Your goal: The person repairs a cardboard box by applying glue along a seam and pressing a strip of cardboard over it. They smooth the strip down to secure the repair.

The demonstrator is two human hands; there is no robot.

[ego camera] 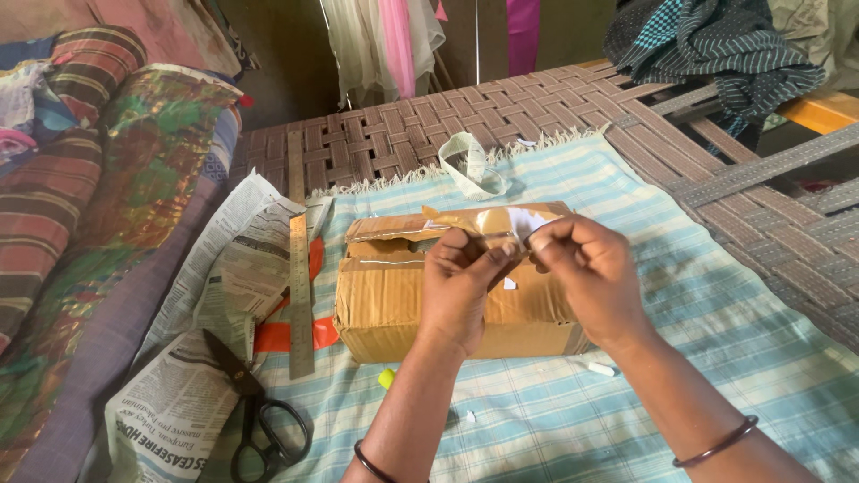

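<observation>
A brown cardboard box (pixel 385 300) lies on a light blue checked cloth (pixel 573 411). My left hand (pixel 461 282) and my right hand (pixel 592 268) are both over the box's top. Between their fingertips they pinch a strip of tape or label (pixel 501 222), brown and shiny with a white underside, lifted off the box's upper edge. A small white scrap (pixel 509 284) sits on the box below the hands. Both wrists carry a dark bangle.
Left of the box lie a metal ruler (pixel 300 295), orange paper (pixel 286 335), black scissors (pixel 255 407) and newspaper (pixel 192 358). A clear tape roll (pixel 472 165) rests at the cloth's far edge. Woven cot webbing (pixel 761 206), bedding and hanging clothes surround.
</observation>
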